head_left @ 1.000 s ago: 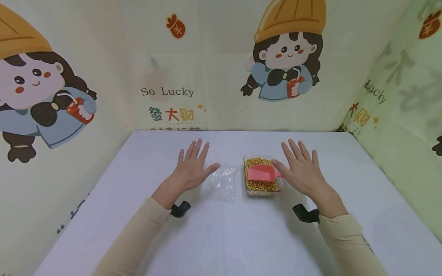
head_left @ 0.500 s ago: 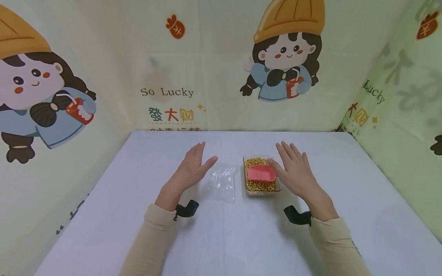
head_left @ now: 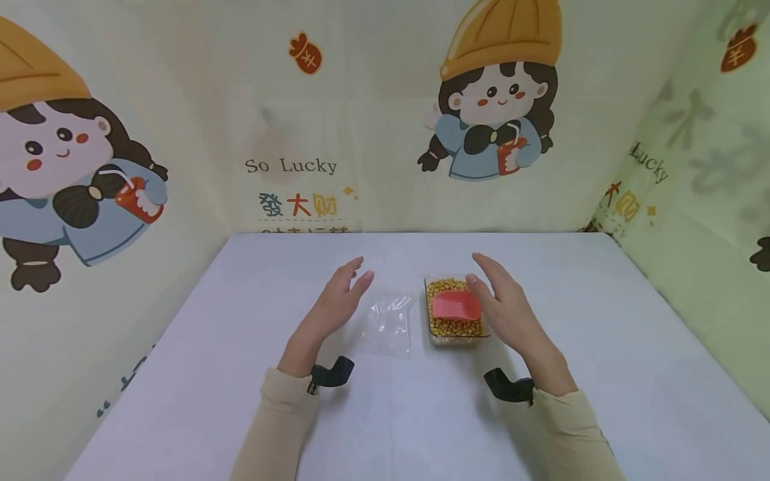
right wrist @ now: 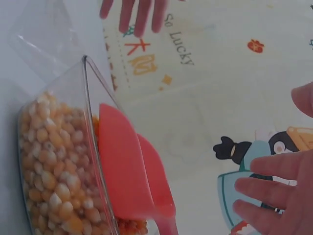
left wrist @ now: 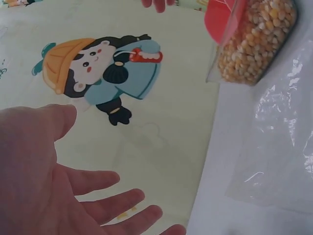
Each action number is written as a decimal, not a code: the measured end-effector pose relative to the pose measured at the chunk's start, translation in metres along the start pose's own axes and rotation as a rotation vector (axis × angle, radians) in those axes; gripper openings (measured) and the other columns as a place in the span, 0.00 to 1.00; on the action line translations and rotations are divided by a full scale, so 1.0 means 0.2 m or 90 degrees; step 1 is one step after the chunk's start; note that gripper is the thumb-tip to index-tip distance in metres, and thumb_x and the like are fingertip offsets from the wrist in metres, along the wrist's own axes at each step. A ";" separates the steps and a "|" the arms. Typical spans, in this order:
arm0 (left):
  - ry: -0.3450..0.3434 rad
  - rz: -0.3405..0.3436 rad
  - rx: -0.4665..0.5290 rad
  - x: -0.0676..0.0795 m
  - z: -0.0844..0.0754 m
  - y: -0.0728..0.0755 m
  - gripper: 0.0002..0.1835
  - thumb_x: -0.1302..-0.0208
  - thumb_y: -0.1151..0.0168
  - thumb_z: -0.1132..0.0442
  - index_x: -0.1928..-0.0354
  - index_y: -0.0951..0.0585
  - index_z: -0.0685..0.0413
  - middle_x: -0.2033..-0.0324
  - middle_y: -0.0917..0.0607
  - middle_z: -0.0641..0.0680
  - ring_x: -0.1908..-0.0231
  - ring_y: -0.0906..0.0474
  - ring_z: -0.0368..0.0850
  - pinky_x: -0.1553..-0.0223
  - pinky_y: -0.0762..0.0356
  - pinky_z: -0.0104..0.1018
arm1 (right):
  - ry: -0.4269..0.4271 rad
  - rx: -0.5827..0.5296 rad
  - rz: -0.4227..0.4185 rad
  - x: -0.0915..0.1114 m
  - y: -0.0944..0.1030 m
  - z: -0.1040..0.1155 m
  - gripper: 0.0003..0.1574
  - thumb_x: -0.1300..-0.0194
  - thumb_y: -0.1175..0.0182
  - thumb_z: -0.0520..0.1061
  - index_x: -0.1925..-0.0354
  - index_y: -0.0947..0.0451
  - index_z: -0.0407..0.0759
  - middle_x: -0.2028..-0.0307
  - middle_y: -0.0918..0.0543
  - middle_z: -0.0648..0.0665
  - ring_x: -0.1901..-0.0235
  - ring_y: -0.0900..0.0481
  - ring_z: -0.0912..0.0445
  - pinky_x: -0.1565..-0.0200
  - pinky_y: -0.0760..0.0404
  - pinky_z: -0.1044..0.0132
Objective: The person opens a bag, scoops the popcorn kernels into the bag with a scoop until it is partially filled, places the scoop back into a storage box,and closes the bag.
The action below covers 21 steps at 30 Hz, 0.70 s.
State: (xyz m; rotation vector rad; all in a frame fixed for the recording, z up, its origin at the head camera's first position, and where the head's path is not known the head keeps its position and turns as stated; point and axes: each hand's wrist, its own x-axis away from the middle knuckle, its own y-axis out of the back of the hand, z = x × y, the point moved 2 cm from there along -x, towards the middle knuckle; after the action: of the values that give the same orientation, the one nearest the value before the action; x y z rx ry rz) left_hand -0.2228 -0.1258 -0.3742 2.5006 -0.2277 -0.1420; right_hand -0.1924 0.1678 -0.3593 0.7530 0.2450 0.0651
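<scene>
A clear rectangular container (head_left: 460, 342) full of yellow corn kernels (head_left: 452, 328) stands on the table. Across the kernels lies a pink scoop (head_left: 455, 305); its handle points right, partly behind my right hand (head_left: 511, 314). That hand is raised beside the container, fingers extended and holding nothing, its thumb overlapping the container's right edge in the head view. To the left of the container a transparent plastic bag (head_left: 387, 326) lies flat. My left hand (head_left: 332, 304) hovers left of the bag, thumb apart from the fingers, with nothing in it. In the right wrist view the scoop (right wrist: 124, 171) rests tilted against the container's rim.
The white table (head_left: 385, 427) ends at a cloth backdrop (head_left: 385, 133) printed with cartoon figures and lettering, which also rises on both sides. A black wrist mount (head_left: 333, 373) sticks out from the left wrist, and a similar mount (head_left: 508, 385) from the right.
Both hands have moved inward and turned from palms down to facing each other. The container, scoop and bag have stayed put, while the head view has tilted slightly.
</scene>
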 end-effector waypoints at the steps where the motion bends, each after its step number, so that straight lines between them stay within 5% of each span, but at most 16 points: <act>1: -0.004 0.000 0.008 0.00 0.00 0.00 0.38 0.25 0.55 0.39 0.24 0.44 0.55 0.25 0.41 0.59 0.26 0.43 0.58 0.29 0.41 0.60 | 0.004 -0.011 -0.005 0.00 0.00 0.01 0.40 0.23 0.58 0.63 0.23 0.48 0.46 0.24 0.44 0.38 0.24 0.49 0.39 0.30 0.46 0.34; 15: 0.029 0.003 0.039 0.00 -0.02 0.02 0.36 0.26 0.55 0.39 0.24 0.42 0.50 0.26 0.37 0.56 0.27 0.39 0.55 0.31 0.37 0.59 | 0.023 -0.140 0.017 -0.02 -0.08 0.11 0.34 0.21 0.61 0.61 0.26 0.40 0.48 0.27 0.35 0.43 0.26 0.41 0.44 0.29 0.41 0.40; 21: 0.040 0.011 0.043 0.01 -0.02 0.01 0.34 0.25 0.54 0.42 0.25 0.42 0.49 0.26 0.36 0.56 0.27 0.39 0.56 0.31 0.36 0.58 | -0.001 -0.197 0.007 -0.02 -0.11 0.13 0.31 0.21 0.58 0.59 0.30 0.34 0.47 0.33 0.26 0.43 0.34 0.28 0.46 0.32 0.33 0.44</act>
State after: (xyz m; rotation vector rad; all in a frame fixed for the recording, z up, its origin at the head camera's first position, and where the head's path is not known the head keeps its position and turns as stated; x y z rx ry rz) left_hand -0.2206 -0.1259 -0.3698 2.5654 -0.2319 -0.0486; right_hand -0.1911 0.1336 -0.3561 0.4468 0.2238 0.1101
